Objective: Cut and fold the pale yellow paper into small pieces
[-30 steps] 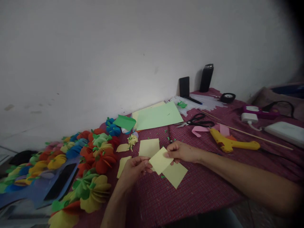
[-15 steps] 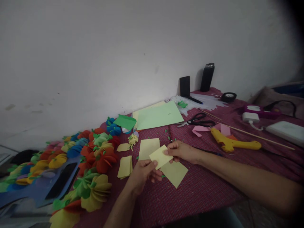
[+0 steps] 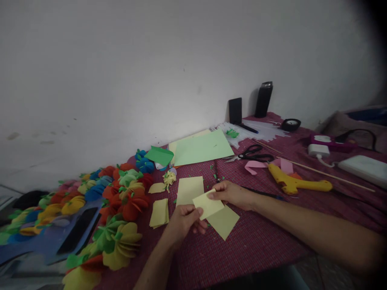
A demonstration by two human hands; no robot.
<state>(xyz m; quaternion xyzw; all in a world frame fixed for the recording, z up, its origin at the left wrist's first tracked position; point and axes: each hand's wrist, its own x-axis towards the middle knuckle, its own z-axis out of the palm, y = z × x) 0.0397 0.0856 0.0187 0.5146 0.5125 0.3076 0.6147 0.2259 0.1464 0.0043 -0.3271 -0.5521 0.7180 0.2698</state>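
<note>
Between my two hands is a small piece of pale yellow paper (image 3: 208, 204), held above the table. My left hand (image 3: 185, 220) pinches its lower left corner, while my right hand (image 3: 230, 195) grips its upper right side with the thumb on top. Beneath it lie two larger yellow sheets, one upright rectangle (image 3: 190, 187) behind and one turned sheet (image 3: 225, 223) in front. Left of my left hand sits a small stack of cut yellow paper (image 3: 159, 213), with a rounded yellow piece (image 3: 157, 187) and a curly yellow paper bundle (image 3: 169, 178) behind it.
Colourful paper flowers (image 3: 133, 201) crowd the left side. Green sheets (image 3: 202, 147) lie at the back near scissors (image 3: 250, 154). A yellow glue gun (image 3: 298, 183), pink paper strip (image 3: 255, 166), thin sticks (image 3: 329, 173) and a white charger (image 3: 319, 150) are on the right. A black bottle (image 3: 264, 99) stands behind.
The held paper has turned slightly toward level and shifted a little right and down. My right hand has moved slightly right; both hands still hold the paper.
</note>
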